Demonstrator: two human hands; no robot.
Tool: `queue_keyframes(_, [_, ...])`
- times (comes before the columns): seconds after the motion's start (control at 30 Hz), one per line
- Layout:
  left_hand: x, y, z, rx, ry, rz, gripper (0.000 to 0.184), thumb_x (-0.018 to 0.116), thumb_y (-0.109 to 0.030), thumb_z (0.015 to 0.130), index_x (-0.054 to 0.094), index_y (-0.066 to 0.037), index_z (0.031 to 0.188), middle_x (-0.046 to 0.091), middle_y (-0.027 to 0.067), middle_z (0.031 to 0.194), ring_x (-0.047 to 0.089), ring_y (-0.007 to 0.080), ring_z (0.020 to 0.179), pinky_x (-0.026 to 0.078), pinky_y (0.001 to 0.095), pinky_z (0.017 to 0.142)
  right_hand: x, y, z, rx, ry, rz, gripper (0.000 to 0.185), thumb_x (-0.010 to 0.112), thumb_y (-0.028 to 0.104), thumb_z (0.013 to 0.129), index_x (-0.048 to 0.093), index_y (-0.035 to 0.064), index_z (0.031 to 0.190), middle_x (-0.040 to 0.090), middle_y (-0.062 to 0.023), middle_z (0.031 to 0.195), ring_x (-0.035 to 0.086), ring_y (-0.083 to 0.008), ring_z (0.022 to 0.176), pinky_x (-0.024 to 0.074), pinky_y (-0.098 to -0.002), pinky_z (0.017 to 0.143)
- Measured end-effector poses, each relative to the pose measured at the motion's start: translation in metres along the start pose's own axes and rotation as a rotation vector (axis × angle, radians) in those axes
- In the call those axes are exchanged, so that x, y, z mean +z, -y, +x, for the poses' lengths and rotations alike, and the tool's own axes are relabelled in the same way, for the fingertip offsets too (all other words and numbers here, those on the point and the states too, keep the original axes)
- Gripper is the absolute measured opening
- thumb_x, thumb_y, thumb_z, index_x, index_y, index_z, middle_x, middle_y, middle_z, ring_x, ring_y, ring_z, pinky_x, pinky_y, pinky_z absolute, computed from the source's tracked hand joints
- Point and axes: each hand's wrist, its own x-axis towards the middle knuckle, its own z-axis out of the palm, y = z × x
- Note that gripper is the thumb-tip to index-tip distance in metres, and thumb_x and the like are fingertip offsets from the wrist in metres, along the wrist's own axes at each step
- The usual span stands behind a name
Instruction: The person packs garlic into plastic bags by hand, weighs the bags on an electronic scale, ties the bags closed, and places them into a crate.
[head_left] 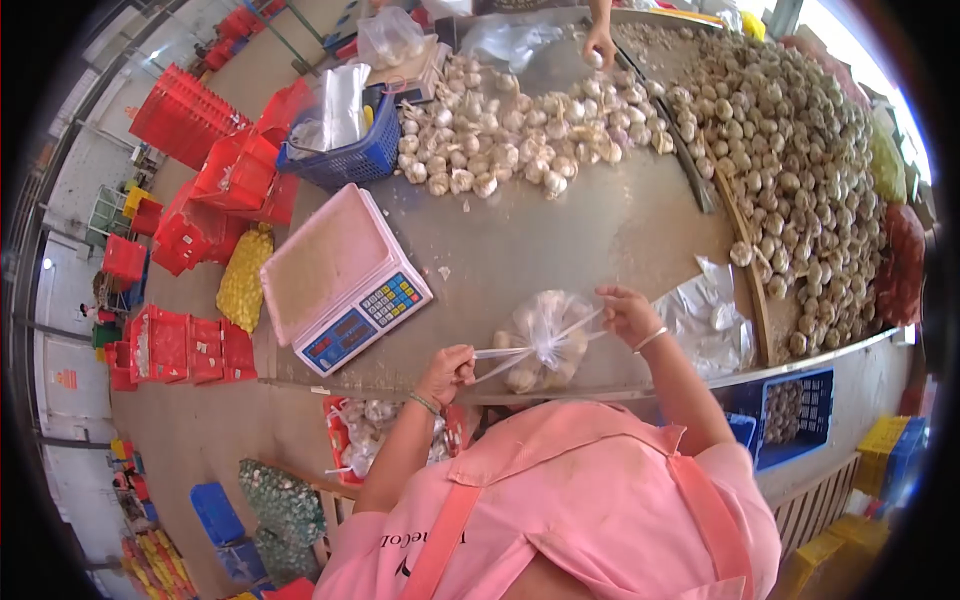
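A clear plastic bag (550, 345) of garlic bulbs sits near the front edge of the metal table, its neck gathered into a knot. My left hand (447, 375) is closed around one handle of the bag, which stretches out to the left. On the other side, my right hand (630, 315) pinches the second handle and pulls it taut to the right. Beside my right arm lies a stack of flat clear bags (708, 318). A digital scale (340, 270) with a bare pan stands to the left of the bag.
Loose garlic bulbs (520, 130) lie across the far table, where a co-worker's hand (599, 45) holds one. A larger garlic heap (800, 170) fills the right side behind a wooden strip. A blue basket (350, 150) stands beyond the scale; a red crate (345, 440) holds bagged garlic below.
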Motion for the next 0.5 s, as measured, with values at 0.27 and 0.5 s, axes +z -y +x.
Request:
queue_keyframes(0.27, [0.088,-0.053,0.017,0.116,0.387,-0.235,0.033,0.045,-0.011,0.088,0.050,-0.011,0.120,0.057,0.0100,0.110,0.053,0.0095,0.060,0.045,0.0234,0.056,0.134,0.052,-0.033,-0.203,0.407,-0.279,0.061,0.046,-0.011,0.078,0.029,0.0091,0.133,0.060,-0.0153,0.105,0.062,-0.0218,0.088,0.0528,-0.0276,0.065])
queue_keyframes(0.5, [0.087,-0.029,0.042,0.049,0.221,-0.410,0.039,0.043,-0.038,0.091,0.049,-0.014,0.121,0.053,0.0107,0.117,0.050,0.0223,0.110,0.042,0.0410,0.093,0.134,-0.032,-0.027,-0.675,0.357,-1.205,0.095,0.068,0.003,0.062,0.015,0.0140,0.140,0.057,-0.0195,0.104,0.058,-0.0365,0.088,0.0468,-0.0384,0.079])
